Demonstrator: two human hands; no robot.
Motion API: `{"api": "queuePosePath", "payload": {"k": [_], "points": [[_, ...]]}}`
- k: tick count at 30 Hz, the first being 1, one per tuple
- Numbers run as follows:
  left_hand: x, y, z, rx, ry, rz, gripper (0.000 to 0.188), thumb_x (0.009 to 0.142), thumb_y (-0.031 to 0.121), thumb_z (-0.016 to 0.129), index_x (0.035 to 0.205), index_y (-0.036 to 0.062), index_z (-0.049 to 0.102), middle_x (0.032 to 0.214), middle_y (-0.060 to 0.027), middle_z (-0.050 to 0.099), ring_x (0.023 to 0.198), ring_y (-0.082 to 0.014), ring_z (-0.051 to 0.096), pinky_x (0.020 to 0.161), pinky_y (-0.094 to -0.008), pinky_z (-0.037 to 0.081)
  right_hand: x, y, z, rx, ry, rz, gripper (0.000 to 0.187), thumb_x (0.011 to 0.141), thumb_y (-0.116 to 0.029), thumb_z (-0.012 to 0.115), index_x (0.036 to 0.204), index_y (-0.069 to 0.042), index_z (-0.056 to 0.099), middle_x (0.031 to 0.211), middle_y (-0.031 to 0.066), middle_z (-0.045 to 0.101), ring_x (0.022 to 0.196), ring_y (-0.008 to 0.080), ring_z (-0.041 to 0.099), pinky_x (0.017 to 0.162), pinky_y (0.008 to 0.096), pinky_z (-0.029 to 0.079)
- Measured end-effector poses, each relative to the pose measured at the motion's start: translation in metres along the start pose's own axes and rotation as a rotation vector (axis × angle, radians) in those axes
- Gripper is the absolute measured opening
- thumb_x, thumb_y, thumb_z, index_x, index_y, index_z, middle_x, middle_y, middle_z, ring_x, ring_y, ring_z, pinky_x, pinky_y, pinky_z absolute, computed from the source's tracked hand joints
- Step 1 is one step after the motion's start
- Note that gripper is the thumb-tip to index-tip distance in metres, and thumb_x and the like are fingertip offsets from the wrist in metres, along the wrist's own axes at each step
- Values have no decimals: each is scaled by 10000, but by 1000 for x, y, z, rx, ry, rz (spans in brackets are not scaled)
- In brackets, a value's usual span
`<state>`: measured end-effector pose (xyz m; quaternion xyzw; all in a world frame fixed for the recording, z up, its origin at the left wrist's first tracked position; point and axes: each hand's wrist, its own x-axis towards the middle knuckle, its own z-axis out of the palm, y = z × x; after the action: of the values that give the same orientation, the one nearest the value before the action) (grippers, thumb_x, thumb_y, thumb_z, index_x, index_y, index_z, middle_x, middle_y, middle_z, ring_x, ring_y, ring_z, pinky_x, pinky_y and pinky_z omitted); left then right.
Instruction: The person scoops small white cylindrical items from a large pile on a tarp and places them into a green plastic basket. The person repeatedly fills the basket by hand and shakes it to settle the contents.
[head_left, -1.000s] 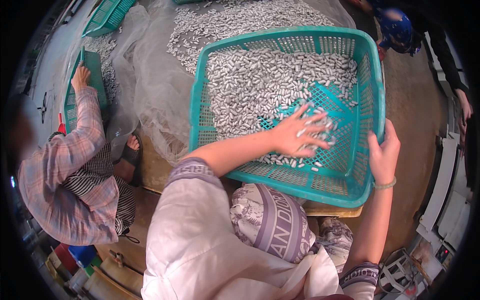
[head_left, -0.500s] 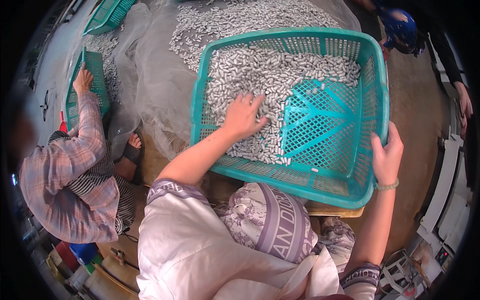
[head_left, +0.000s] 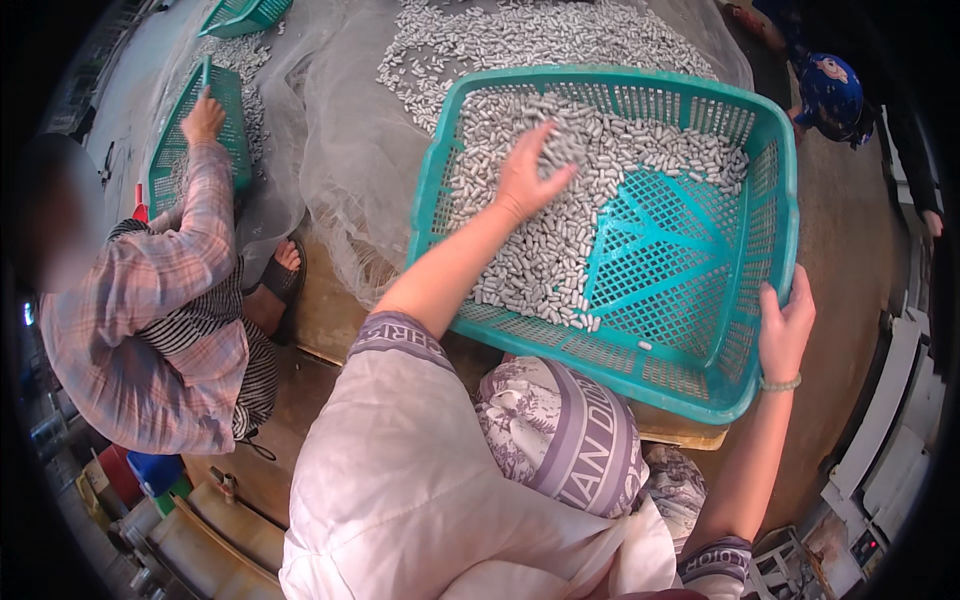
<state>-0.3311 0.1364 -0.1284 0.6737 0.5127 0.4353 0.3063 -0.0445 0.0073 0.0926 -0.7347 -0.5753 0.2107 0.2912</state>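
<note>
A large teal plastic basket (head_left: 690,392) sits before me, tilted a little. Small silver-grey capsule-shaped pieces (head_left: 540,260) cover its left side and far end; the mesh floor shows at the right. Over the pieces near the far left is my left hand (head_left: 530,178), its thumb apart from the fingers. Pieces around its fingertips are smeared by motion, and the fingertips are partly lost among them. My right hand (head_left: 785,325) grips the basket's right rim, thumb inside and fingers over the outer side.
More such pieces (head_left: 480,35) lie spread on sheeting beyond the basket. At left a crouching person (head_left: 150,310) holds a tilted teal basket (head_left: 228,120); another basket (head_left: 240,15) stands behind it. At far right is a person in a patterned blue cap (head_left: 832,95).
My left hand has swept farther up the basket, stirring pieces near its fingertips. My right hand keeps its hold on the rim. The whole view has shifted slightly.
</note>
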Motion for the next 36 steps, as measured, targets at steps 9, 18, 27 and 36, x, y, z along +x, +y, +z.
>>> {"api": "queuePosePath", "payload": {"k": [9, 18, 27, 36], "points": [[-3, 55, 10, -195, -127, 86, 539, 774, 281, 679, 1230, 54, 503, 1271, -175, 489, 1153, -326, 477, 974, -419, 379, -9, 2, -7, 22, -23, 39, 302, 805, 19, 533, 1101, 80, 525, 945, 112, 623, 854, 140, 576, 767, 273, 457], [-3, 0, 3, 216, -46, 12, 705, 767, 457, 634, 1308, 62, 413, 1321, -249, 392, 1232, -433, 356, 1037, -478, 296, -16, 12, 1, 90, 23, 12, 287, 796, 18, 528, 1082, 48, 530, 912, 109, 623, 832, 144, 578, 760, 276, 456], [-31, 116, 84, 43, -370, 481, 669, 744, 443, 645, 1332, 199, 436, 1411, -133, 364, 1284, -332, 366, 1073, -493, 258, -19, 11, 0, 44, 39, 16, 281, 796, 2, 523, 1073, 47, 536, 888, 120, 632, 782, 161, 599, 705, 287, 472], [0, 5, 17, 442, -492, 414, 608, 830, 556, 492, 1367, 291, 386, 1473, -44, 283, 1360, -301, 238, 1084, -574, 107, -18, 18, -6, 94, -2, 53, 285, 804, -9, 539, 1084, 47, 542, 902, 109, 632, 790, 145, 593, 718, 279, 471]]}}
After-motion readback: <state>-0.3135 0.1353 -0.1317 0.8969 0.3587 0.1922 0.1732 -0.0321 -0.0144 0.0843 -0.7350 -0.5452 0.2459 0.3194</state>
